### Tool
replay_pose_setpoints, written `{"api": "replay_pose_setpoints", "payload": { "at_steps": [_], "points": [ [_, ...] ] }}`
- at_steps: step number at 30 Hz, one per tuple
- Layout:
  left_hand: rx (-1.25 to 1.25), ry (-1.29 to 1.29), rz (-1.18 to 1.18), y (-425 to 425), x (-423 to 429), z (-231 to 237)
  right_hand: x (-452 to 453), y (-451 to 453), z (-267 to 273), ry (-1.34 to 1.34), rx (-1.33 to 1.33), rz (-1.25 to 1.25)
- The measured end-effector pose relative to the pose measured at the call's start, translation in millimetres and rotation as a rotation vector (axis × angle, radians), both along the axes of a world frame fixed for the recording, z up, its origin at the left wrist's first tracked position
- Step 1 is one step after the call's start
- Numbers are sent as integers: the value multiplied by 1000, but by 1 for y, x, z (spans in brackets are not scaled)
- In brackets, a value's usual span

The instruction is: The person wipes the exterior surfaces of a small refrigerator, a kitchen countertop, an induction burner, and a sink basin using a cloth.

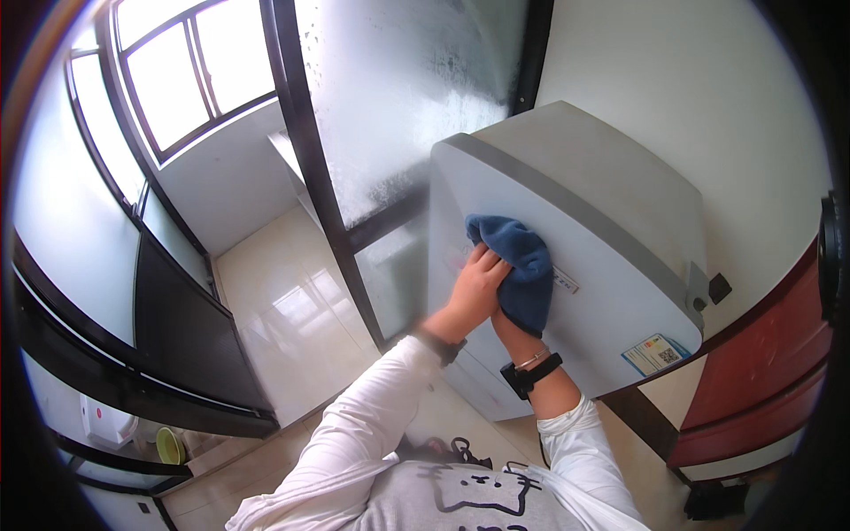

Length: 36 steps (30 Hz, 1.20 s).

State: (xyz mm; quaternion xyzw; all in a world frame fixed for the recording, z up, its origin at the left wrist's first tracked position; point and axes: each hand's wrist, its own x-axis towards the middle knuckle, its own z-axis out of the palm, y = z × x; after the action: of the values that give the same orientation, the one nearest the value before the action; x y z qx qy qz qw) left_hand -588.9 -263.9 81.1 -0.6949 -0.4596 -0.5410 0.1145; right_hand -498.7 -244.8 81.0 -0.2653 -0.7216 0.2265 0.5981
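Observation:
A dark blue cloth lies bunched against the pale front panel of a large household appliance, perhaps a refrigerator or washing machine; which one I cannot tell. My left hand rests with its fingertips on the cloth's left edge, over my right hand. The cloth covers most of my right hand, whose wrist comes out below it with a bracelet and a black band. The appliance has a grey top and a label near its lower right corner.
A frosted glass panel in a black frame stands left of the appliance. Farther left are a tiled floor, a window and a dark sliding door. A yellow-green basin sits at lower left. Red furniture is at right.

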Motion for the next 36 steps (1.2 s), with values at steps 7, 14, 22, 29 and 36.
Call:
{"api": "replay_pose_setpoints", "payload": {
  "at_steps": [7, 14, 22, 29, 36],
  "points": [
    [-195, -77, -9, -12, -32, -57, -15, -5, -34, -420, 128, -120],
    [-224, -181, -24, -20, -95, -49, -86, 13, -34, -331, -40, 152],
    [136, -159, 223, -38, -226, -1, -220, -12, 58, -455, 258, 234],
    [95, -104, -13, -10, -314, 24, -307, 17, 57, -139, -88, 434],
    [321, 77, 24, 2, -331, 115, -309, 14, 131, -173, 379, 6]
  ]
}}
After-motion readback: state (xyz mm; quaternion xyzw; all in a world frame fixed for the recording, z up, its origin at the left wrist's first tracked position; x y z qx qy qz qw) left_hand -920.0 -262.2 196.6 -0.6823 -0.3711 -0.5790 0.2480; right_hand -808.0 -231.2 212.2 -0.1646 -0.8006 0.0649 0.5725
